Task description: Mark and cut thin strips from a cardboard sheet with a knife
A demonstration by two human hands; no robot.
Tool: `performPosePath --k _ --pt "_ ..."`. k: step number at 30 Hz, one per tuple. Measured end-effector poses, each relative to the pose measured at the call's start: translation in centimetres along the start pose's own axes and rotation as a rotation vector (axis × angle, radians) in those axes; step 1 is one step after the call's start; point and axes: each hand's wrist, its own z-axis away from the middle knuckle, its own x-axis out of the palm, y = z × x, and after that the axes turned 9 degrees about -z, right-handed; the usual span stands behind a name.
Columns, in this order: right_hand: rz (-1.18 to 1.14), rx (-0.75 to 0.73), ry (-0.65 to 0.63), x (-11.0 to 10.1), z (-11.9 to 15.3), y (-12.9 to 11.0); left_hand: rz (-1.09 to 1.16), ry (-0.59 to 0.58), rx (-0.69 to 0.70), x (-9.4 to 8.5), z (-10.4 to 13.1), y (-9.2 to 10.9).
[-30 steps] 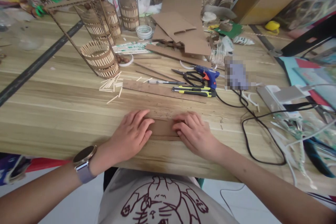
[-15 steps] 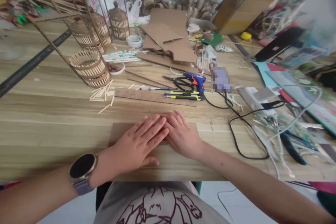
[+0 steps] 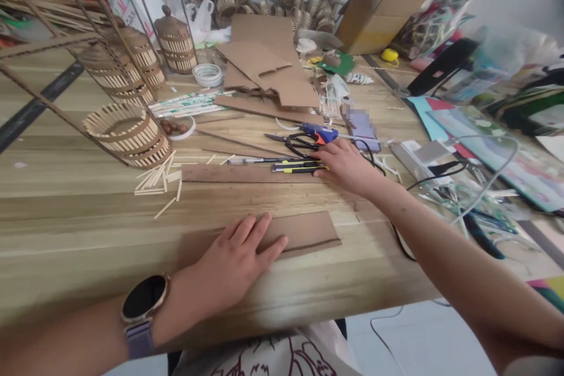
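My left hand (image 3: 233, 255) lies flat with fingers spread on a folded brown cardboard strip (image 3: 308, 231) near the table's front edge. The hand covers the strip's middle. Farther forward, my right hand (image 3: 346, 167) has its fingers and thumb around the rear end of a yellow-and-black utility knife (image 3: 293, 167). The knife still lies by a long flat cardboard strip (image 3: 229, 174). Just beyond it are a pen (image 3: 251, 160), black-handled scissors (image 3: 302, 144) and a blue glue gun (image 3: 318, 132), which sits close to my right fingertips.
Slatted wooden lantern-like baskets (image 3: 127, 135) with tall frames stand at left, beside loose thin sticks (image 3: 156, 179). Cardboard sheets (image 3: 268, 64) and a tape roll (image 3: 207, 74) lie behind. Cables, pliers (image 3: 482, 235) and plastic bags crowd the right. A cardboard box (image 3: 383, 17) stands at the back.
My right hand has left the near cardboard strip and moved forward and right to the utility knife. My left hand stays on the strip, now with more of the strip showing. The view has shifted right.
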Motion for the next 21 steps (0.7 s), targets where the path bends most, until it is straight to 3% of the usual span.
performPosePath --k 2,7,10,14,21 --pt "-0.007 -0.007 -0.021 -0.3 0.2 -0.3 -0.025 0.018 0.019 0.1 0.1 -0.4" --pt "-0.099 0.167 -0.102 -1.1 1.7 -2.2 -0.034 0.022 0.046 0.2 0.3 -1.3" --pt "-0.221 0.225 -0.054 -1.7 3.3 -3.3 -0.026 0.027 0.061 0.4 0.4 -1.6" --pt "-0.438 0.298 0.050 -2.5 6.7 -4.9 -0.043 0.046 0.091 0.8 0.6 -1.8" --pt "-0.788 0.687 0.099 -2.1 13.4 -7.6 -0.036 0.032 0.068 1.2 0.8 -1.8"
